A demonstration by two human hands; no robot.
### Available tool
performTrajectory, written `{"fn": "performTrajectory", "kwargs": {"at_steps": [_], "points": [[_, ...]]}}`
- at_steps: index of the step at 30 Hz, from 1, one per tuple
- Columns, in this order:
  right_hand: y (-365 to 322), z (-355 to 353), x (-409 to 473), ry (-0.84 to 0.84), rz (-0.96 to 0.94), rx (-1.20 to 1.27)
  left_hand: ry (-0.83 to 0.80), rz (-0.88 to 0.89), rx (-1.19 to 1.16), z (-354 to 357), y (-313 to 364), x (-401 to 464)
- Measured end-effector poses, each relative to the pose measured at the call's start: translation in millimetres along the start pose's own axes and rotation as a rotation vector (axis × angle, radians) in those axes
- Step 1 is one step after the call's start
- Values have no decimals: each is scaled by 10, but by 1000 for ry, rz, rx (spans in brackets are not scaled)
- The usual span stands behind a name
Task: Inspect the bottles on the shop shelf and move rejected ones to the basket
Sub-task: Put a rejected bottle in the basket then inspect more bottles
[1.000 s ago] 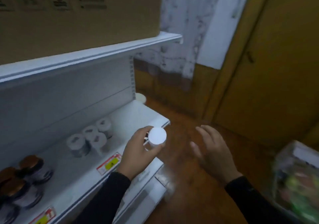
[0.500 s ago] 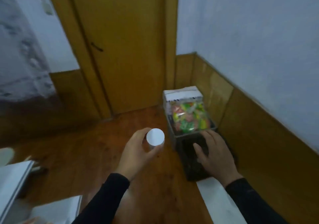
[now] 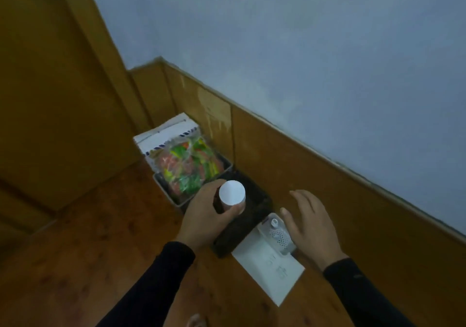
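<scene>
My left hand (image 3: 204,215) grips a bottle with a round white cap (image 3: 232,192), held upright over the dark basket (image 3: 254,215) on the wooden floor. The basket's inside is too dark to make out. My right hand (image 3: 311,228) hovers to the right of the basket, fingers spread and relaxed, holding nothing. The shop shelf is out of view.
A box of colourful packets (image 3: 187,166) stands against the wall behind the basket. A white box (image 3: 268,268) with a small white device (image 3: 276,232) on it lies on the floor in front of the basket. A wooden door (image 3: 50,99) is on the left, wood panelling on the right.
My view swung from the shelf to the room's corner. My left hand carried the bottle from the shelf edge to over the basket. My right hand came off the basket to its right side.
</scene>
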State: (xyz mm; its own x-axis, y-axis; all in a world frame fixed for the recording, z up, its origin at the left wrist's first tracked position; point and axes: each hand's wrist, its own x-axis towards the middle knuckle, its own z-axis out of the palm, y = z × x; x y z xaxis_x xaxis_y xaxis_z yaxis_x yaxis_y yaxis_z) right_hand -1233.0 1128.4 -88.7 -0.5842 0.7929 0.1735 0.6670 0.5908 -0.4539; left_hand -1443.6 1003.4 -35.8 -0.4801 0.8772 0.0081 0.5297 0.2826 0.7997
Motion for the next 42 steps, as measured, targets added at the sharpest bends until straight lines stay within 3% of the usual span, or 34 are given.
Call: {"fn": "performTrajectory", "kwargs": {"at_steps": [9, 14, 19, 31, 42], "points": [[411, 618, 485, 66, 365, -42, -401, 109, 59, 736, -555, 1534], [865, 1351, 633, -64, 498, -41, -565, 113, 118, 1426, -1170, 2080], [1687, 2569, 438, -243, 580, -23, -685, 56, 219, 2475, -2160, 2246], [3744, 5596, 373, -165, 547, -58, -615, 140, 366, 5224, -4906, 2853], [4595, 7113, 472, -65, 549, -110, -470, 312, 413, 6271, -6157, 3211]]}}
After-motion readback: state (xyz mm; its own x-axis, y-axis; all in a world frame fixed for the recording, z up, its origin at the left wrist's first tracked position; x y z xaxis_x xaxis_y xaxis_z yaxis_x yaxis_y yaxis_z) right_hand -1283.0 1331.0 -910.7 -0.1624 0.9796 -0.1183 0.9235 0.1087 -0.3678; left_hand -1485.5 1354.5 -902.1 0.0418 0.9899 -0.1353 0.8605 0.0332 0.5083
